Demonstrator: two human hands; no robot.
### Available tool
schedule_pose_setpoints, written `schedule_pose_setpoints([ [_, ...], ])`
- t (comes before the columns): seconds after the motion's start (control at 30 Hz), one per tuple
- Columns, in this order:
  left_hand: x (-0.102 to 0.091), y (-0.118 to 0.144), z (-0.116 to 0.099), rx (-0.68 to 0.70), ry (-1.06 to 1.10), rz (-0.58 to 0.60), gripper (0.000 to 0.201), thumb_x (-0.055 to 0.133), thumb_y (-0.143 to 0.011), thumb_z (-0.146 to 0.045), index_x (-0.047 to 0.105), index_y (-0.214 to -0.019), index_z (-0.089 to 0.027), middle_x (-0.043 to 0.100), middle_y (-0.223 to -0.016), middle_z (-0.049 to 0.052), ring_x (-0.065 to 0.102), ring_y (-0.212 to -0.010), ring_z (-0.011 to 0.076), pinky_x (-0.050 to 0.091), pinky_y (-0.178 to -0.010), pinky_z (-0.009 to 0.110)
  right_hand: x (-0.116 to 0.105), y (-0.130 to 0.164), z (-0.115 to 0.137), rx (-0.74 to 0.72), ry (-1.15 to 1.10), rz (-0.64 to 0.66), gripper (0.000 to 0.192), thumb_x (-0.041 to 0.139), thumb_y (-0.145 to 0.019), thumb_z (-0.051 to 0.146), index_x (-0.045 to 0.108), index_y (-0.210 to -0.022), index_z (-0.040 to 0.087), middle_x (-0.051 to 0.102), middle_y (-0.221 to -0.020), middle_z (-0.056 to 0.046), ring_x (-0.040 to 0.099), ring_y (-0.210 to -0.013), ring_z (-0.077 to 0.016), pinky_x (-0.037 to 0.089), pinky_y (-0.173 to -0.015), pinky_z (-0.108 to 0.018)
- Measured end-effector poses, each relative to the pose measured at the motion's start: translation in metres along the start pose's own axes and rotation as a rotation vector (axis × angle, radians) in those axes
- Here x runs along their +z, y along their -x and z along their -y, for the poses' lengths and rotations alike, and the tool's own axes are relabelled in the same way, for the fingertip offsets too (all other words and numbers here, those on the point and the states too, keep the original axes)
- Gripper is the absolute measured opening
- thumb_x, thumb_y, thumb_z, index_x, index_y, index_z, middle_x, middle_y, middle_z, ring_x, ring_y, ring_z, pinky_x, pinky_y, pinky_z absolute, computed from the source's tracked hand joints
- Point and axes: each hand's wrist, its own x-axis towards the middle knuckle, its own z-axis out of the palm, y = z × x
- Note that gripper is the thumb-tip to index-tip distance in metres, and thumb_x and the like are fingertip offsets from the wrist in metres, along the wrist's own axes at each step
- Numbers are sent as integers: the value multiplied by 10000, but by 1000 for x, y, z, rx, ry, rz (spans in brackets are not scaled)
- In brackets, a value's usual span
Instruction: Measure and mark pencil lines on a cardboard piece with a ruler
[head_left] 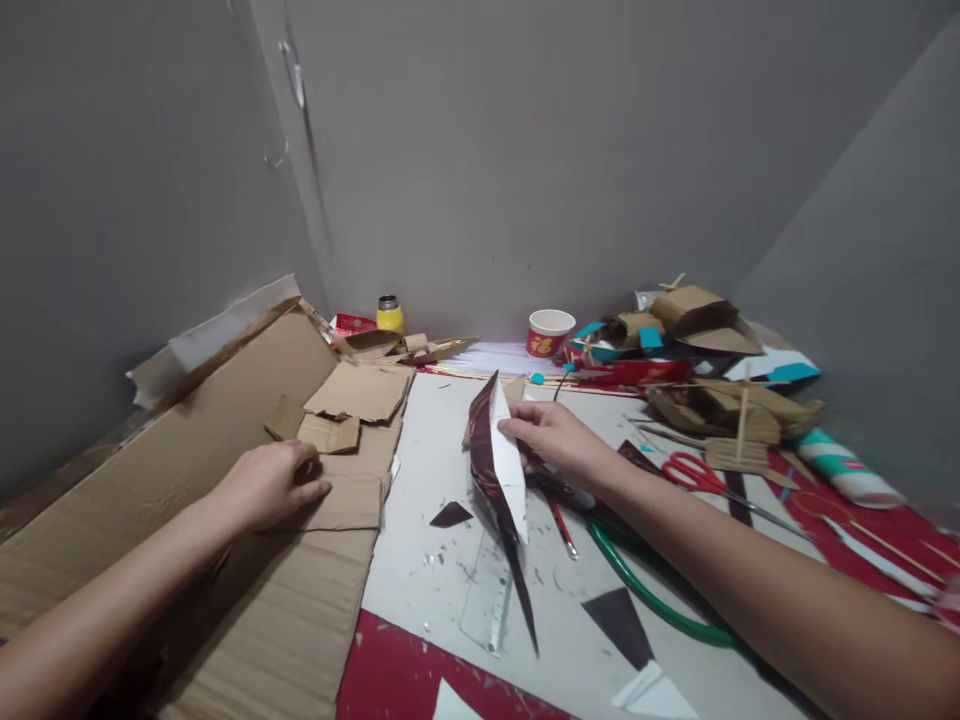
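My right hand (559,435) pinches a folded, boat-shaped paper piece (501,460), dark brown with patterns on one side and white on the other. The piece is held up on its edge above the white sheet (420,440), and a dark pointed strip (519,590) shows beneath it. My left hand (274,485) rests over a small flat cardboard piece (349,503) on the left, its fingers bent and the thumb apart from the index finger. Just beyond it lie a small torn cardboard piece (330,433) and a larger square of cardboard (361,390).
A clear ruler (486,600), a pencil (562,528) and dark paper scraps (451,514) lie mid-table. Right of them are a green-handled tool (652,600), red scissors (694,472) and cardboard boat models (697,320). A paper cup (550,333) and yellow bottle (390,316) stand at the back.
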Motion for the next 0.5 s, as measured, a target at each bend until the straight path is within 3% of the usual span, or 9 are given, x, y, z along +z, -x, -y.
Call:
schedule_pose_setpoints([
  [0.23,5,28,-1,13,84,35,340,559,-812,-460,611,-1021,-198,649,-1023,87,611,-874,242,409,-710,319,2,-1,-6,11,37,43,110,584,-711,253,528,-639,190,496,-466,50,447,-366,-79,362,-347,-181],
  [0.5,16,33,3,-10,262,99,290,615,-777,-457,543,-908,-208,635,-794,3,575,-704,171,378,-621,271,3,-1,-6,26,90,73,137,577,-730,288,535,-650,186,487,-457,53,443,-371,-86,340,-353,-191],
])
